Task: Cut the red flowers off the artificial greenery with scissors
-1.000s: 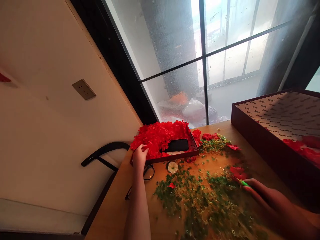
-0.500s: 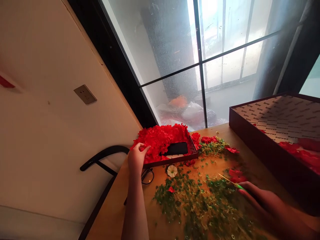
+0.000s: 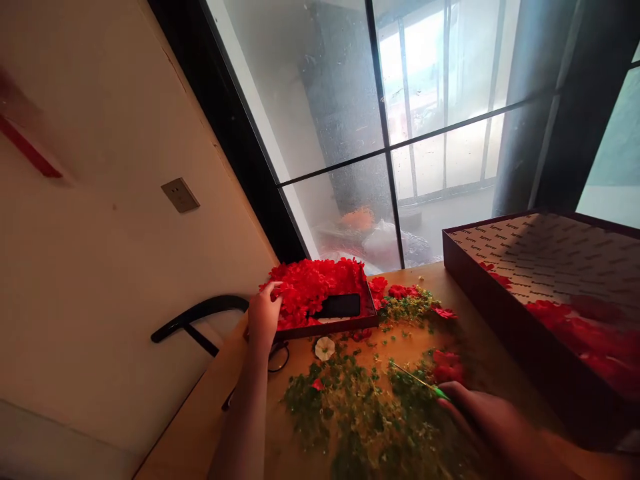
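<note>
At the left edge of a shallow dark-red box (image 3: pixel 327 328), my left hand (image 3: pixel 263 312) reaches into a heap of red artificial flowers (image 3: pixel 313 283). Its fingers are bent against the petals; the fingertips are partly hidden among them. A thin yellowish rod with a green handle (image 3: pixel 439 393) is gripped in my right hand (image 3: pixel 483 413), its tip pointing left over the table. Beneath that tip are scattered small green and yellow plastic flower pieces (image 3: pixel 370 407). A loose red flower (image 3: pixel 447 365) lies just beyond the right hand.
Beside the heap in the shallow box lies a black phone (image 3: pixel 341 305). A white flower (image 3: pixel 325 348) and eyeglasses (image 3: pixel 279 359) rest before it. At right stands a large dark-red box (image 3: pixel 493 300) holding red petals. A black chair (image 3: pixel 200 313) is at left; a glass partition (image 3: pixel 345 133) rises behind.
The view has shifted, moving table things left in the picture. My left hand stays at the flower heap, its fingers slightly further into the petals. My right hand still holds the rod.
</note>
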Tool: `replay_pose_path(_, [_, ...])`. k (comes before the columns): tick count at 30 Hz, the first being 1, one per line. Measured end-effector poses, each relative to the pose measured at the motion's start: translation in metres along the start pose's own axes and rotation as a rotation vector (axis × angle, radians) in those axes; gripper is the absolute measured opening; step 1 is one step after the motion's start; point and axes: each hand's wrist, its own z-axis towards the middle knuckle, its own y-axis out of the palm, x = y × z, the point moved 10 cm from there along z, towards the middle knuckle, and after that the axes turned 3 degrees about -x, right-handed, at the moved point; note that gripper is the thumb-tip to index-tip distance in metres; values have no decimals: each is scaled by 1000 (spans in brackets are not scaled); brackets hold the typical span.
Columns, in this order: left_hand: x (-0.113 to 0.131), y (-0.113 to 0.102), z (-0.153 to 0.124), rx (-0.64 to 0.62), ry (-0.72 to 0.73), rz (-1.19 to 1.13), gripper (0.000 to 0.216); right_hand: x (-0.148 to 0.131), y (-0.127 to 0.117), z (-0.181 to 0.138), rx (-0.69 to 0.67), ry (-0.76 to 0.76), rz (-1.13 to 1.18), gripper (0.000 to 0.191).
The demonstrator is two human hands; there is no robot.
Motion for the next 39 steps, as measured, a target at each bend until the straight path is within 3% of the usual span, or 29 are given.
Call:
replay_pose_path(5, [14,-3,-2,34,-18,-355,19,0,-2,3,3,12,-11,29])
replay_pose_path(9, [58,6,-16,-109,23,-480,20,-1,-14,5,48,46,79,31])
replay_pose_path(13, [116,46,-57,-362,181,-569,10,0,-27,5,85,116,164,30])
replay_pose_path(18, [152,102,-110,-470,386,-360,8,5,-32,5,106,161,217,28])
replay_pose_path(22, [158,122,-126,-571,408,-366,10,7,-35,3,137,175,254,28])
replay_pose_path(28, [156,115,-129,-681,434,-446,17,8,-36,4,144,185,276,28])
replay_pose_path(36, [136,118,-118,-619,318,-437,8,15,-41,3,184,208,385,29])
replay_pose_path(39, [132,121,-118,-675,243,-468,14,18,-42,3,200,215,410,29])
